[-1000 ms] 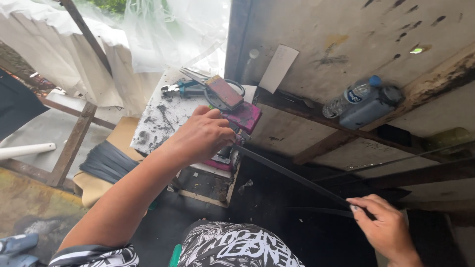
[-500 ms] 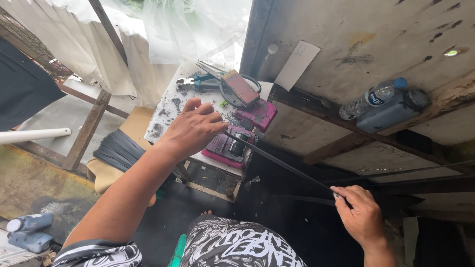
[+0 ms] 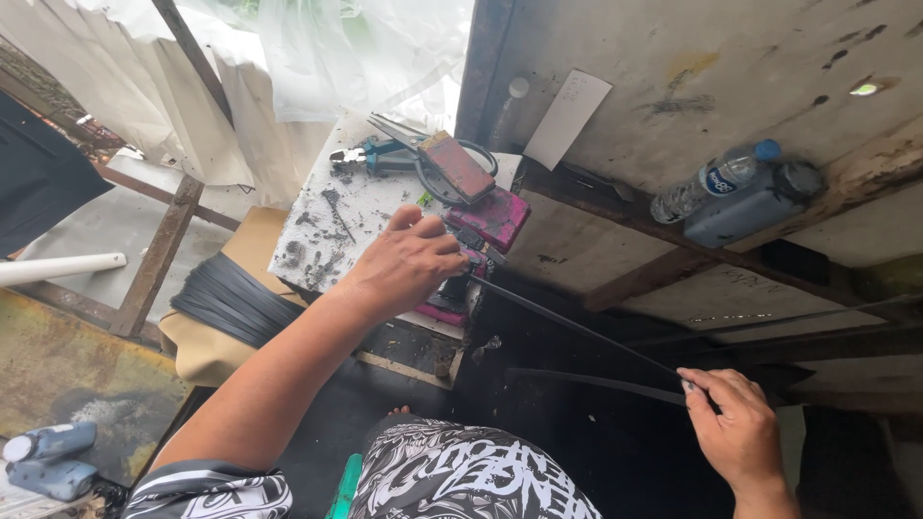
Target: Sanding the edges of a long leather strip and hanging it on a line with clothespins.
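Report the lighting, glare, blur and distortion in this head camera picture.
Head view: daylight blows out the white plastic sheeting at top, washing out its folds; the lower middle under the wooden wall falls into deep shadow, so the thin black strip barely separates from it; the left hand and right hand look reasonably sharp; the wide lens bends and tilts straight edges toward the frame borders.

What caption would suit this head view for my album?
Left hand on a pink tool at a small table, right hand pinching a black strip.
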